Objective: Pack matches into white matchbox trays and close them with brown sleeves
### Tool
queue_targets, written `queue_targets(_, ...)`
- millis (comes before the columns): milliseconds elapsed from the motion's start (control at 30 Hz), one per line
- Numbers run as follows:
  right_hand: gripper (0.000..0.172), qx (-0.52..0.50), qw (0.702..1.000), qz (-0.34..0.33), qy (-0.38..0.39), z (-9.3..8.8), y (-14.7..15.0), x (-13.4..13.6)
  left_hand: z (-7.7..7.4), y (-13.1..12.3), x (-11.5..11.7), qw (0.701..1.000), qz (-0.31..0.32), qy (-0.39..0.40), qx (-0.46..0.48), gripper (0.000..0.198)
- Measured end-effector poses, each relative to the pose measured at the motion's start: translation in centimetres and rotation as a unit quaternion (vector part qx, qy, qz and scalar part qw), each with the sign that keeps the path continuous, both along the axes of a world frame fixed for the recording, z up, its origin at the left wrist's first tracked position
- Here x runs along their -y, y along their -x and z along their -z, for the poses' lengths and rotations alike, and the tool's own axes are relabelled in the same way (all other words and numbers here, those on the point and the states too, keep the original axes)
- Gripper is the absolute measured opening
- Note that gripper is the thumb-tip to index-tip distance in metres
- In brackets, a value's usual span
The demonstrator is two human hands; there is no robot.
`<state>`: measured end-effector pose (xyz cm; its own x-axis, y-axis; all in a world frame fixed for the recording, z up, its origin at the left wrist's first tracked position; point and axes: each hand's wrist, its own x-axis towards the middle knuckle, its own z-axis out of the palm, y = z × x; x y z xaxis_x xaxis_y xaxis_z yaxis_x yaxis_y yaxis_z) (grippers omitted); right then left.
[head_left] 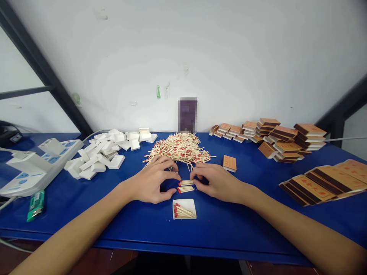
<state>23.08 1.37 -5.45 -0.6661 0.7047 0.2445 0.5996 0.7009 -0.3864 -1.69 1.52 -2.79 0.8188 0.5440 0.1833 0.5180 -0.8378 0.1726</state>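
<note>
Several matches lie side by side in two short rows on the blue table, an upper row of matches (186,183) and a lower row of matches (186,189), red heads to the left. My left hand (156,179) is open, thumb and index finger apart, with the index fingertip at the heads of the upper row. At the bare ends of that row, my right hand (219,181) has its thumb and index fingertip closed on the matches. Just nearer to me sits a white matchbox tray (191,203) holding several matches. Behind my hands spreads a large heap of loose matches (180,147).
White empty trays (99,158) are piled at left, beside a power strip (61,152) and a green lighter (36,205). One matchbox (229,163) lies right of the heap. Stacked matchboxes (283,135) and flat box sleeves (323,181) occupy the right side.
</note>
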Motion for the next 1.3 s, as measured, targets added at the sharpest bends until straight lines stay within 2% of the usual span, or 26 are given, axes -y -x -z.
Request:
queue_targets(567, 0.014, -0.019, 0.999, -0.026, 0.002, 0.32, -0.05, -0.02, 0.21, 0.07, -0.13, 1.000, -0.004, 0.006, 0.003, 0.025)
queue_targets(767, 0.009, -0.011, 1.000, -0.020, 0.000, 0.00, 0.00, 0.20, 0.25, 0.08, -0.20, 1.000, -0.001, 0.004, 0.010, 0.024)
queue_targets(1300, 0.016, 0.011, 1.000, -0.016, 0.014, -0.32, 0.13, 0.48, 0.25, -0.21, -0.15, 1.000, 0.005, -0.001, 0.006, 0.019)
